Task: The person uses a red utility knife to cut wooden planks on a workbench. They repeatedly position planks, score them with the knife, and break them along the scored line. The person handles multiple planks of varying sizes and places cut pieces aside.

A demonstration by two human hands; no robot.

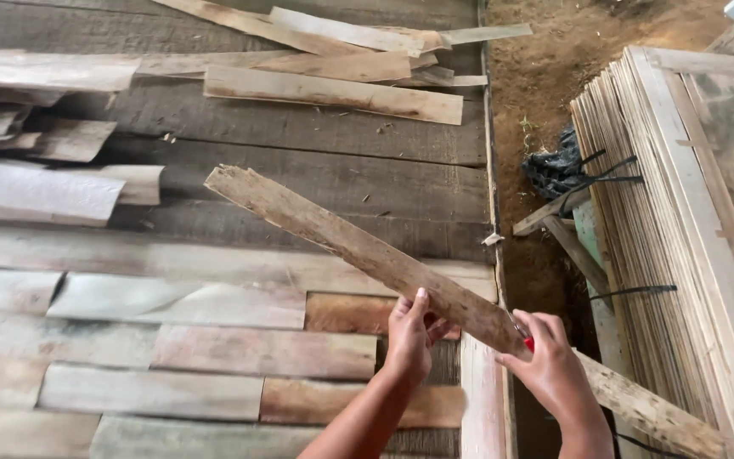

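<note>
Down low, both hands on one long strip of rough veneer. Left hand grips it from the near side, fingers curled under, thumb up against the edge. Right hand closed around a small red-handled tool, pressed to the strip's surface just right of the left hand; blade mostly hidden, kind cannot be told.

Strip runs diagonally: ragged far end up left, held above the worktop, near end passing down right beyond the right hand, out past the worktop edge toward the lower right corner. Surface pale brown, blotched, edges splintered.

Under the hands: dark weathered planks forming the worktop. On its near left part, flat veneer sheets laid in rows, edge to edge, pinkish, grey and orange-brown. Further left, curled grey pieces, loosely overlapping. At the far side, several loose slats lying crosswise, some stacked on each other.

Right of the worktop: bare brown earth. A dark crumpled bag on the ground beside a tall stack of thin sheets standing on edge, bound with black straps. A pale wooden frame leans against the stack's right side. Short wooden offcuts lie at the stack's foot, touching it.
</note>
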